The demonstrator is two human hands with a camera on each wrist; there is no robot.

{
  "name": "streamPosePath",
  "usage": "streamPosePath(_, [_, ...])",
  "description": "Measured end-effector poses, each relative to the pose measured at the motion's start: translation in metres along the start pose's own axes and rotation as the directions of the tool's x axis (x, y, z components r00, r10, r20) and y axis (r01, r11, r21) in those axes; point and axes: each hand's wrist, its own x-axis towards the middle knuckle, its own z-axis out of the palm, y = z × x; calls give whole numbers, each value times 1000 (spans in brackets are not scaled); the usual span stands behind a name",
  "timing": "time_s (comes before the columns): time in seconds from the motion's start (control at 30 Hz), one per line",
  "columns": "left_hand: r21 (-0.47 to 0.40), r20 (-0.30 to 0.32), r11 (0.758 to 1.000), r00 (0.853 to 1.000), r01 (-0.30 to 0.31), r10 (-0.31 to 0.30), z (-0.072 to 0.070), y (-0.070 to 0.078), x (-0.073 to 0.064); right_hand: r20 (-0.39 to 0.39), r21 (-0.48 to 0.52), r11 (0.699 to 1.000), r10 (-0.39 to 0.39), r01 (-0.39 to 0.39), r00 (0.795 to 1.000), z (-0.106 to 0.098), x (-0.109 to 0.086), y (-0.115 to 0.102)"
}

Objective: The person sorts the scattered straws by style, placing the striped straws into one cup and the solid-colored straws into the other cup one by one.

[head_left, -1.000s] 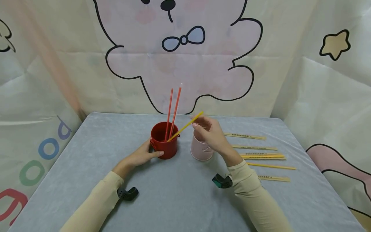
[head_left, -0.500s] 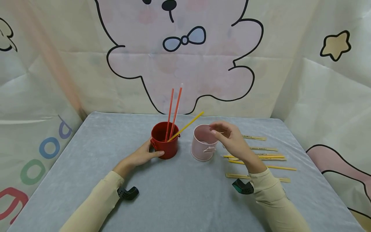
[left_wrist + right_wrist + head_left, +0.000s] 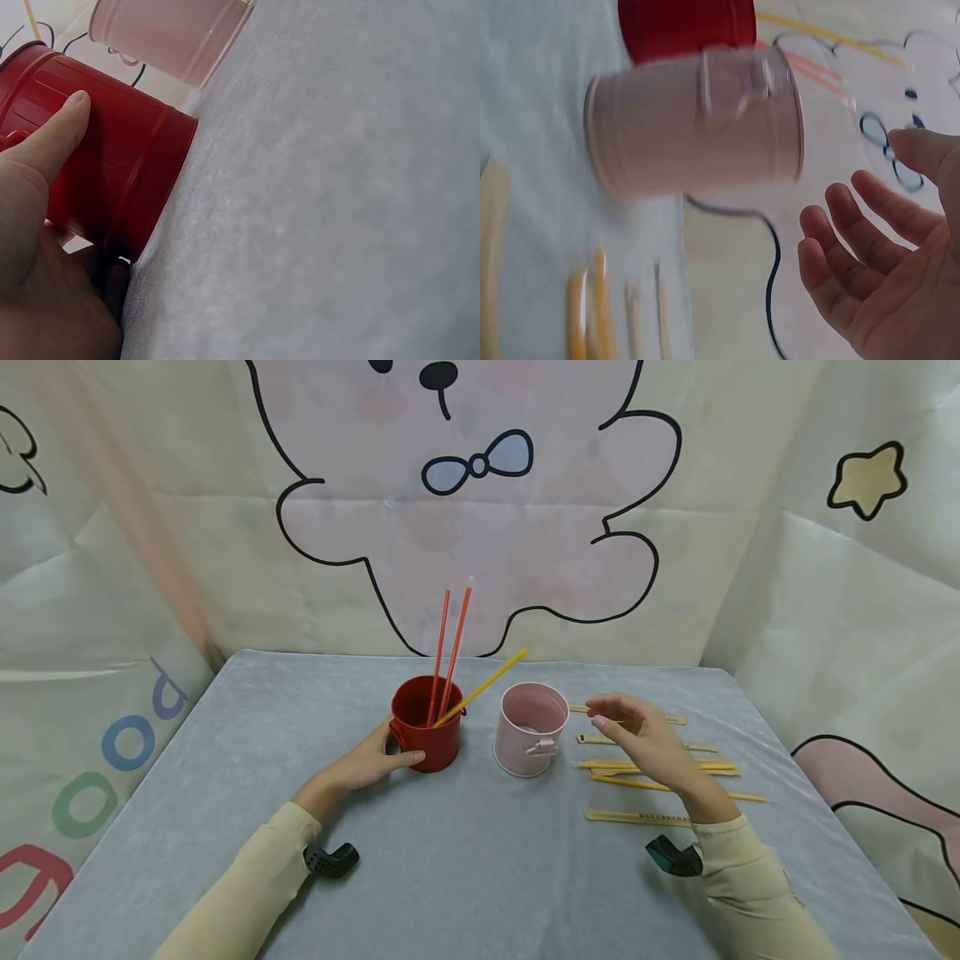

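Note:
My left hand holds the red bucket at its left side, the thumb across the front and the other fingers behind and below, as the left wrist view shows. Two red straws and one yellow straw lean in that bucket. A pink bucket stands upright just to its right. My right hand hovers above thin sticks on the table, apart from the pink bucket. Nothing lies between its loosely bent fingers in the right wrist view.
Under the right hand lie several yellow straws and narrow printed paper packets, roughly side by side. A grey-blue cloth covers the table. A cartoon curtain hangs behind its far edge.
My right hand has let go of the yellow straw, which stays in the red bucket, and has moved right, past the pink bucket. My left hand has stayed on the red bucket.

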Motion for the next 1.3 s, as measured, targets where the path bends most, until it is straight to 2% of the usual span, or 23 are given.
streamPosePath(0.27, [-3,10,1000,1000,7,-7,3,0,4,-14,-55,998,38,-39,999,-33,-26,27])
streamPosePath(0.47, [-6,10,1000,1000,-4,4,3,-1,4,23,-98,994,46,-43,999,-49,-40,34])
streamPosePath(0.7, [-5,9,1000,1000,14,-14,2,0,0,93,-115,988,112,-101,989,-61,-44,44])
streamPosePath(0.93, [10,-1,1000,1000,8,-8,1,2,-1,196,-149,976,189,-162,962,-69,-48,69])
streamPosePath(1.03, [16,0,1000,1000,1,-1,1,2,-1,231,-154,976,188,-155,955,-70,-49,79])
streamPosePath(1.17, [15,4,1000,1000,-4,4,1,3,-2,241,-151,982,148,-113,959,-70,-51,90])
streamPosePath(1.3, [13,5,1000,1000,-6,6,1,2,-1,196,-211,972,141,-99,970,-70,-53,97])
